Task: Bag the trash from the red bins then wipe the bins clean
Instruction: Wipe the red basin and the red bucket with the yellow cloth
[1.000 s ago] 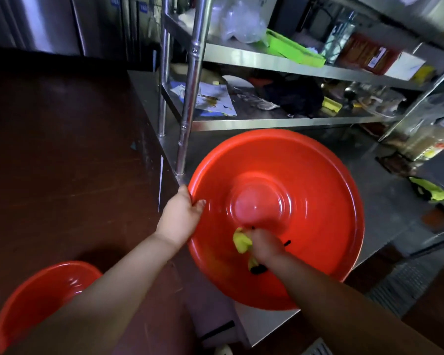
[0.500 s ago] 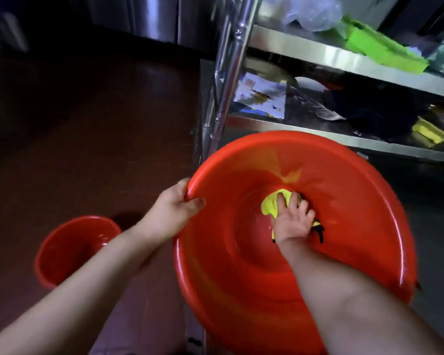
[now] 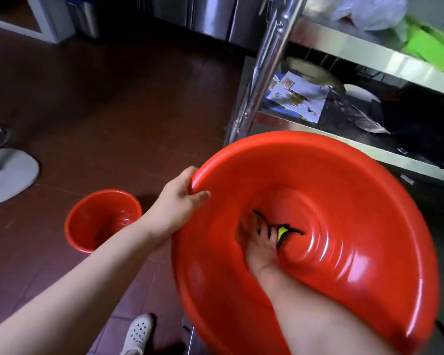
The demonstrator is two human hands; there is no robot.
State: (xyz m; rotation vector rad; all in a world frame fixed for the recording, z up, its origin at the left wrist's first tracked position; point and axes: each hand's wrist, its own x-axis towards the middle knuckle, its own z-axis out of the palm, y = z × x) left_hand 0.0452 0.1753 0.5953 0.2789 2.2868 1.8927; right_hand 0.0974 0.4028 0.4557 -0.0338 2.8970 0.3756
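Observation:
A large red bin (image 3: 344,201) is tilted toward me in front of a steel rack. My left hand (image 3: 180,203) grips its left rim, thumb inside the bin. My right hand (image 3: 260,248) is deep inside it, pressing a yellow cloth with black trim (image 3: 283,233) against the bin's bottom; the cloth is mostly hidden under the fingers. A smaller red bin (image 3: 100,219) stands upright on the dark red floor to the left, apart from both hands.
A steel rack post (image 3: 262,73) rises just behind the big bin, with shelves (image 3: 369,49) holding papers, a green tray and bags. A white round base (image 3: 8,175) sits on the floor at far left. My white shoe (image 3: 139,334) shows below.
My right hand has slid the cloth from the upper part of the bin's bottom down toward the left. The view swung left, showing more floor and the small bin.

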